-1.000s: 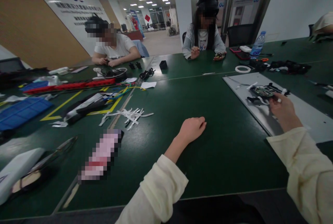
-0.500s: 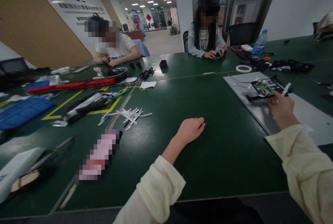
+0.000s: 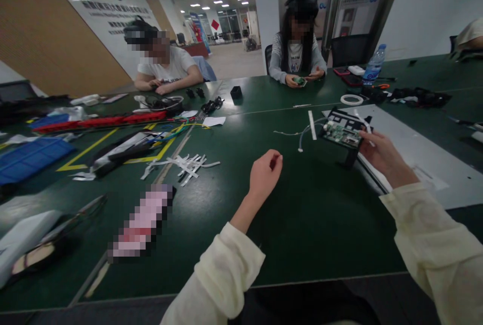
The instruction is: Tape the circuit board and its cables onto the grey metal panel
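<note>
My right hand (image 3: 388,159) grips the right end of a green circuit board (image 3: 339,134) fixed on a black plastic frame (image 3: 351,157). The board is held up over the left edge of a pale flat panel (image 3: 411,144). A white strip (image 3: 312,125) and a thin cable with a white plug (image 3: 301,143) stick out at its left side. Another white strip (image 3: 368,125) shows by my right fingers. My left hand (image 3: 265,176) is over the green table with its fingers curled in, and nothing shows in it. It is apart from the board.
Cut white strips (image 3: 190,168) and a phone (image 3: 143,222) lie to the left. Behind the panel are a white tape roll (image 3: 351,99) and a water bottle (image 3: 375,66). Two people sit across the table (image 3: 241,244); one holds a small green board (image 3: 300,81).
My right hand has lifted the circuit board on its frame off the panel and brought it left. My left hand has turned and moved slightly left, with its fingers still curled.
</note>
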{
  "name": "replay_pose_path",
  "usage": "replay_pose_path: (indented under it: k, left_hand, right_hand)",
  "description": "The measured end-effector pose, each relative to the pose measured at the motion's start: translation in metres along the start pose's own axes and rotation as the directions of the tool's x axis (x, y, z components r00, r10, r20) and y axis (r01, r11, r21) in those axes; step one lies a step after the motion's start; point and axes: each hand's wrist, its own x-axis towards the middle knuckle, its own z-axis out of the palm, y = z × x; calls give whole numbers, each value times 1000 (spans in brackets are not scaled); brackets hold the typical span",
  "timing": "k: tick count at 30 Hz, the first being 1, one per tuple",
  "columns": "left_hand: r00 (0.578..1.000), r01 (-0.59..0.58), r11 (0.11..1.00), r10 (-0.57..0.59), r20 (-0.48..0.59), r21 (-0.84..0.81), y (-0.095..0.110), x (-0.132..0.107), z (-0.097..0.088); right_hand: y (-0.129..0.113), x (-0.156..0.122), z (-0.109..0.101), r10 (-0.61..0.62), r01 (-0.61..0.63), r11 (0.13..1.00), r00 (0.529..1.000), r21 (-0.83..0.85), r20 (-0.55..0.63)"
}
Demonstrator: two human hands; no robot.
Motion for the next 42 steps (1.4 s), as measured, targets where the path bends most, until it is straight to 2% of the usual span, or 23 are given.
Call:
replay_pose_path:
  k: [3, 5, 7, 10, 13, 16, 27, 33, 39, 42]
  left_hand:
    - [976, 104, 977, -136, -171, -184, -11, 7, -2]
    - [946, 186, 936, -253, -202, -299, -22, 11, -1]
    - [921, 281, 863, -365, -133, -420, -32, 13, 1]
    - [885, 411, 719, -461, 57, -560, -40, 13, 1]
    - [841, 506, 576, -493, 221, -642, -40, 12, -4]
    - [821, 540, 497, -488, 296, -679, -39, 12, -8]
    - [856, 483, 591, -474, 206, -646, -46, 12, -5]
    - [912, 329, 637, -406, 59, -697, -41, 14, -6]
    - [921, 258, 600, -390, 5, -757, -30, 17, -10]
    - [940, 190, 636, -338, -49, -748, -26, 17, -13]
  right_hand:
    - [16, -24, 25, 128, -109, 988, 975, -110, 181]
    - [27, -39, 39, 192, -158, 976, 947, -147, 256]
    - [39, -51, 49, 252, -208, 963, 916, -169, 311]
    - [51, -60, 55, 335, -286, 941, 868, -183, 366]
    - [56, -61, 55, 381, -333, 924, 845, -188, 376]
    - [58, -61, 54, 390, -336, 920, 847, -205, 362]
    - [58, -65, 56, 354, -254, 926, 840, -280, 410]
    - [58, -65, 57, 343, -244, 928, 853, -280, 393]
    - [59, -63, 56, 349, -261, 929, 857, -263, 380]
    - [59, -64, 57, 338, -257, 932, 870, -254, 360]
